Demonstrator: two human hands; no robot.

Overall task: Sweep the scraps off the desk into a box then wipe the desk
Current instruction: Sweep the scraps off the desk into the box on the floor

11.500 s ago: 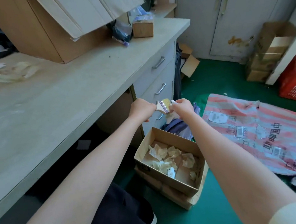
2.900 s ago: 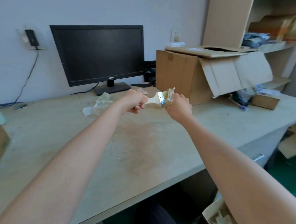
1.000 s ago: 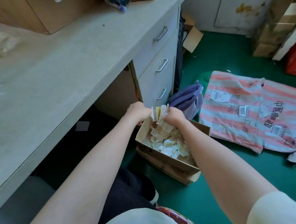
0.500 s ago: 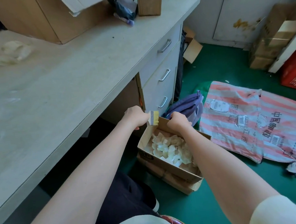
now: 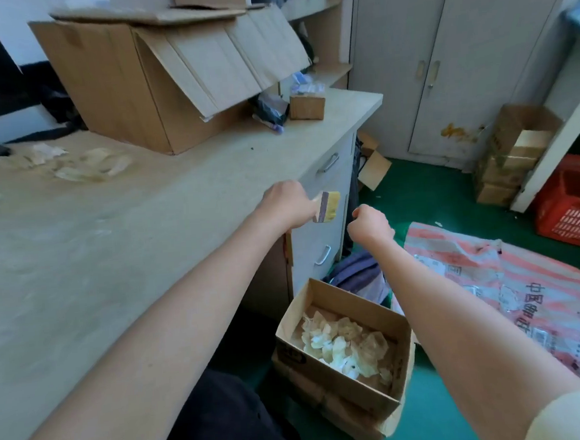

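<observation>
1. The desk [image 5: 113,266] is carrying a large carton [image 5: 118,87] at its back, with a small brown carton [image 5: 307,106] standing near it toward the right end.
2. Pale scraps [image 5: 85,165] are lying scattered on the desk's left part.
3. The green floor [image 5: 434,189] is carrying an open box [image 5: 312,355] beside the drawers, a striped sack [image 5: 527,289] lying flat to its right, and a red crate [image 5: 576,206] sitting at the far right.

The only writing I can make out is on the pink-and-white striped sack [image 5: 525,272] spread on the floor to my right: dark Chinese characters printed along it, the first two reading 中国, the rest too blurred to read. White stickers [image 5: 507,302] on that sack carry barcodes I cannot read. The open box [image 5: 327,382] on the floor before me has a dark oval mark on its near wall, illegible.
</observation>
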